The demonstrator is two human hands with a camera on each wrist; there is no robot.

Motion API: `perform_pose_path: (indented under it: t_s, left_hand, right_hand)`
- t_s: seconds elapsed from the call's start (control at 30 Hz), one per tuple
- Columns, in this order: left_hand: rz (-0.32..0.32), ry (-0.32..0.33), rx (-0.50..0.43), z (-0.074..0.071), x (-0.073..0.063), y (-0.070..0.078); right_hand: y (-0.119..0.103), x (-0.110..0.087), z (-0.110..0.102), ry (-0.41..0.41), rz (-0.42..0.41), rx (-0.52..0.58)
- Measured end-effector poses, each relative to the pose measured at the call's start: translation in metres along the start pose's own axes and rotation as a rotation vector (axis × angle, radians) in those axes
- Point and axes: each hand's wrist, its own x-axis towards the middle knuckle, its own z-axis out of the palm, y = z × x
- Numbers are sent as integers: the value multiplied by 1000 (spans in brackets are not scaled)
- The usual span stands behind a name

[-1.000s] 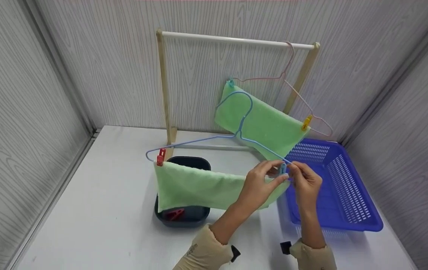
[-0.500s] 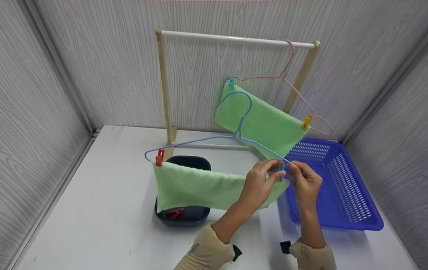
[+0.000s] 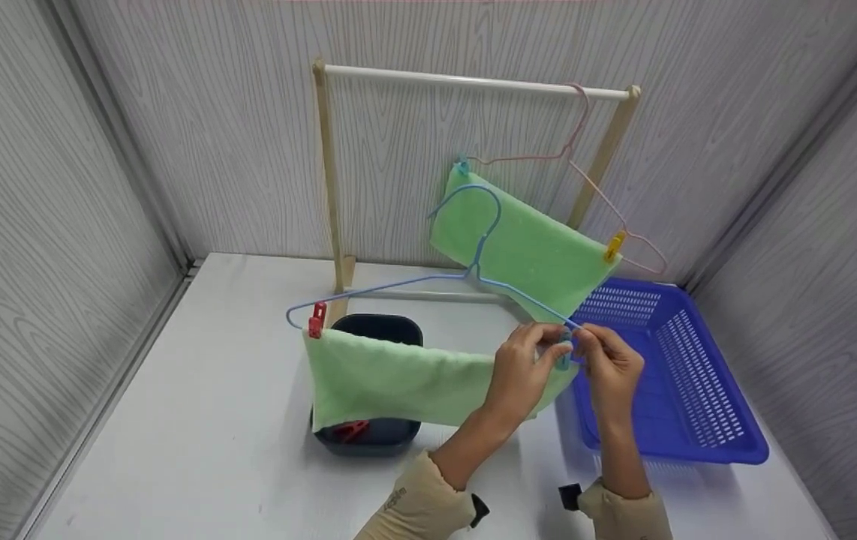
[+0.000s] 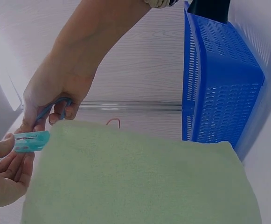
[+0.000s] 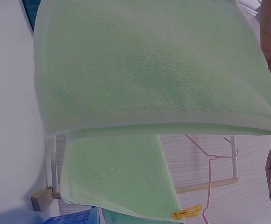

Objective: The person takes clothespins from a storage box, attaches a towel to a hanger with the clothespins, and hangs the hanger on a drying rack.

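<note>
A blue wire hanger [image 3: 413,280] is held up in front of the rack, with a light green towel [image 3: 398,375] hanging from it. At its left end a red clothespin [image 3: 317,320] clips the towel's corner. My left hand [image 3: 522,367] pinches a teal clothespin [image 4: 31,141] between thumb and fingers at the towel's other corner. Close beside it, my right hand [image 3: 610,367] grips the hanger's right end. In the left wrist view the teal clothespin's tip meets the towel corner.
A rack with a white bar [image 3: 458,77] bears a pink hanger [image 3: 526,157] and a second green towel [image 3: 526,240], clipped by teal and yellow clothespins [image 3: 614,246]. Below the held towel sits a dark bin [image 3: 368,448] with a red clothespin. A blue basket [image 3: 714,375] stands at right.
The thumb of my left hand has shifted slightly on the teal clothespin, which now sits a little lower. The hanger and towel have drifted slightly left and down.
</note>
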Motion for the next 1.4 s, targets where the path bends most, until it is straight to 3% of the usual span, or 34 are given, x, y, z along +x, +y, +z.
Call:
perform_pose_path:
  t_s: [0.3, 0.6, 0.9, 1.4]
  left_hand:
    - [-4, 23, 8, 3, -3, -5]
    - [31, 29, 45, 4, -3, -8]
    - [44, -14, 61, 4, -6, -12]
    - [65, -107, 166, 6, -11, -12]
  right_hand:
    - [-16, 0, 10, -11, 17, -33]
    - [-13, -1, 10, -8, 12, -49]
    - [7, -3, 5, 12, -28, -41]
    - [-10, -3, 9, 14, 6, -6]
